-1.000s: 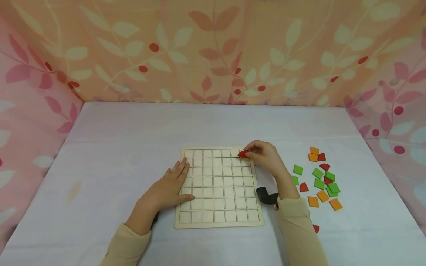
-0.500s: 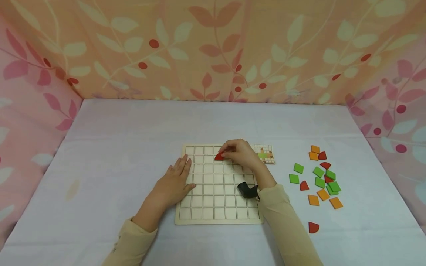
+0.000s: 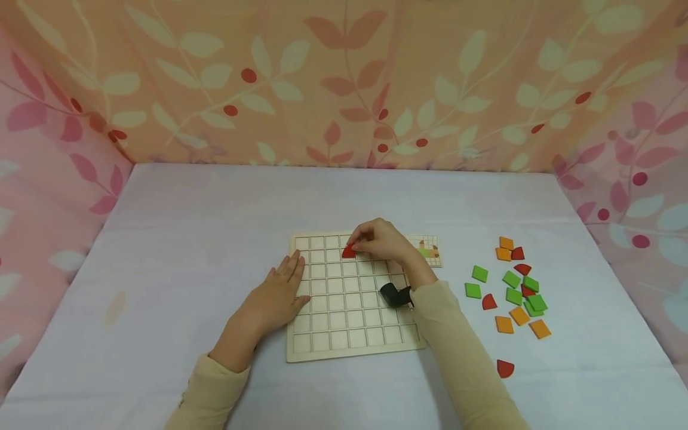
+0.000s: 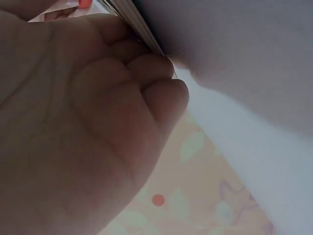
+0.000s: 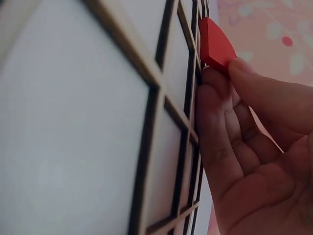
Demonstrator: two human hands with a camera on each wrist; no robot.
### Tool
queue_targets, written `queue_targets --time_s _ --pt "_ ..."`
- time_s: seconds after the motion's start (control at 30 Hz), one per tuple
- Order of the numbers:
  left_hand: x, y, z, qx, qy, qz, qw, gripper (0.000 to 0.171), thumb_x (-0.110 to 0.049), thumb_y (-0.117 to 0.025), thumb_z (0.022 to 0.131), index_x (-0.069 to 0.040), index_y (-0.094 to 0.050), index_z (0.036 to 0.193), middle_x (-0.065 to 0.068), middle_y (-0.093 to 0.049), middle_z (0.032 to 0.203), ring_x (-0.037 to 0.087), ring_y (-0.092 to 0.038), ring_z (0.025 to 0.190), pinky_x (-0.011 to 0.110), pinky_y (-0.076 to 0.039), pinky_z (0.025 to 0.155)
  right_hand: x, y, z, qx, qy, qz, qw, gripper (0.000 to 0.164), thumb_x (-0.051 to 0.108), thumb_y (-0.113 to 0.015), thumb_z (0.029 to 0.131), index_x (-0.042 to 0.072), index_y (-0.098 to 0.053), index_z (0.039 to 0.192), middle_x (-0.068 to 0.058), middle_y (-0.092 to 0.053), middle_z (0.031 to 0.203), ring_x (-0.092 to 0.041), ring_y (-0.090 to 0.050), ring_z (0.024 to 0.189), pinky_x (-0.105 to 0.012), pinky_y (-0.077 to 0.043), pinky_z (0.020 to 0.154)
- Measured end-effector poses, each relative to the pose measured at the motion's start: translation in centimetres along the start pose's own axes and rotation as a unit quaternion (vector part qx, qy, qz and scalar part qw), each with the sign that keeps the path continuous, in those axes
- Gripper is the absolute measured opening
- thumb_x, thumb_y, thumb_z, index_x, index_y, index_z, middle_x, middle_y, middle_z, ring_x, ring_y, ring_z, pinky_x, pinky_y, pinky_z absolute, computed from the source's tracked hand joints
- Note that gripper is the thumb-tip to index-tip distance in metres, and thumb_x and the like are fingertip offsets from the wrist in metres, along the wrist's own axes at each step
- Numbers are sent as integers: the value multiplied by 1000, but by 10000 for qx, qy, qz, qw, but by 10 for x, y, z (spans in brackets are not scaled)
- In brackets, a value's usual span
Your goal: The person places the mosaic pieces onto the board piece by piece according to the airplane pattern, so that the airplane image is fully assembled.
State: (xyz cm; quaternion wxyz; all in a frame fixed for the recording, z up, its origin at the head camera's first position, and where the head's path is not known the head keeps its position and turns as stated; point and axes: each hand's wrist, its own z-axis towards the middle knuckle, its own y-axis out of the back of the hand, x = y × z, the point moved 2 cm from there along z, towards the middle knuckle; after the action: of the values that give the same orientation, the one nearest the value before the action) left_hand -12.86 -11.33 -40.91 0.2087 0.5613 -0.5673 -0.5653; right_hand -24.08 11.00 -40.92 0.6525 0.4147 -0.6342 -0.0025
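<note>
A pale wooden grid board [image 3: 356, 337] lies on the white cloth. My left hand [image 3: 275, 298] rests on its left edge, fingers extended and thumb apart; in the left wrist view the fingers [image 4: 156, 93] meet the board's edge. Thumb and fingers of my right hand [image 3: 383, 240] pinch a red quarter-circle tile [image 3: 349, 252] over the upper middle of the grid. Seen from the right wrist, the red tile [image 5: 219, 48] is right at the grid's surface, its straight edge toward the board; whether it sits in a cell I cannot tell.
A small pattern card [image 3: 433, 253] lies at the board's upper right, partly behind the right hand. Further right are scattered green tiles [image 3: 480, 274], orange tiles [image 3: 504, 325] and red tiles [image 3: 505, 368]. A black wrist-camera mount [image 3: 395, 295] hangs over the board.
My right hand has carried the red tile leftward from the board's upper right corner to its upper middle. The pattern card has come into view. The board has turned slightly, its lower right corner shifting up.
</note>
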Motion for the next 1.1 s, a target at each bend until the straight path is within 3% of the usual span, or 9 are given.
queue_targets --time_s 0.37,0.47,0.83,1.1 --pt "3 0 3 143 -315 -70 9994 72 -26 -50 98 7 -10 148 18 2 156 36 -3 142 52 -13 112 9 1 -5 -98 57 -750 9971 9 6 -67 86 7 -75 90 -3 -70 90 -17 -62 85 -33 -49 77" --pt "4 0 2 192 -362 -81 9991 70 -24 -49 99 7 -10 148 18 2 156 36 -2 142 53 -13 112 10 1 -7 -146 -88 -840 9963 9 5 -67 86 7 -75 91 -4 -69 92 -17 -62 85 -32 -49 76" --pt "9 3 3 210 -499 -152 9984 64 -17 -45 100 6 -10 148 18 2 156 34 -2 142 53 -12 112 9 -3 -7 -417 -422 -652 9961 8 4 -72 82 5 -72 89 -4 -68 83 -16 -62 78 -31 -50 73" --pt "16 1 0 182 -499 -167 9984 65 -18 -46 100 5 -10 149 16 4 156 32 -2 143 52 -12 112 9 4 -18 -701 -301 -206 9969 13 6 -72 81 5 -72 94 -5 -69 87 -17 -63 78 -31 -51 71"
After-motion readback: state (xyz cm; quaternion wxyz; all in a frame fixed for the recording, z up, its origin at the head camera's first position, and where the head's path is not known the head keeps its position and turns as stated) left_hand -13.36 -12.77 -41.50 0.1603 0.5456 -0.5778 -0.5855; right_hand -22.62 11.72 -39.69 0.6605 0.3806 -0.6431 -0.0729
